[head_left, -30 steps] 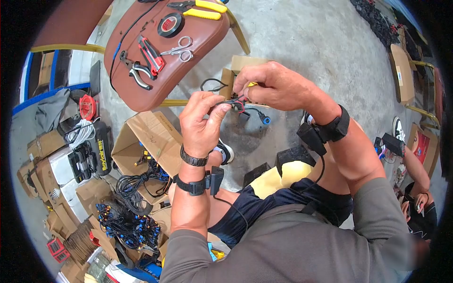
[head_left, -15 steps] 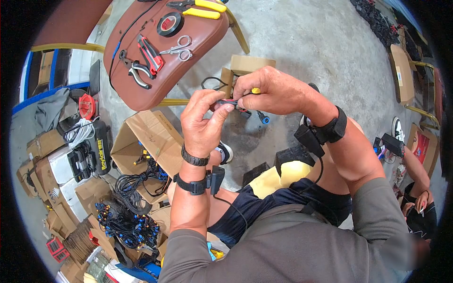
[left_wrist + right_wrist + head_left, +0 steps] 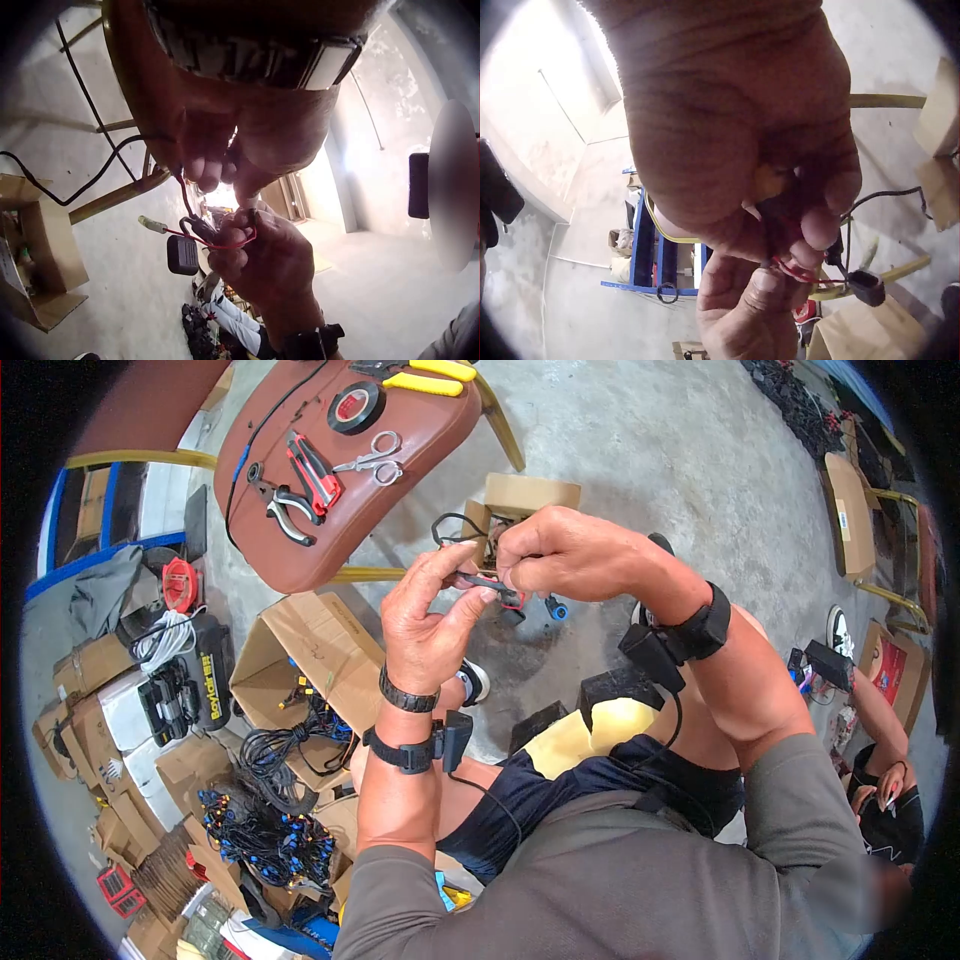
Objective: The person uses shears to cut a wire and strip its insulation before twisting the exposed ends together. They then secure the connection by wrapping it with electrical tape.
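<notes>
Both hands meet in front of the knees over a black cable with thin red wire. My left hand pinches the cable between thumb and fingers. Close against it, the right hand pinches the wire with curled fingers. Below the fingers in the left wrist view hang a red wire with a clear-sleeved end and a black rectangular block. Inside the right palm sits a yellow-orange piece, mostly hidden. A blue-ringed round connector dangles beneath the hands.
On the brown chair seat lie scissors, black tape, a red utility knife, pliers and a yellow-handled tool. Cardboard boxes and cable bundles stand at left. Another person's arm shows at right.
The right hand has closed in on the left hand's fingertips. The yellow piece seen by the right hand earlier is now hidden in the head view. The left hand keeps its pinch.
</notes>
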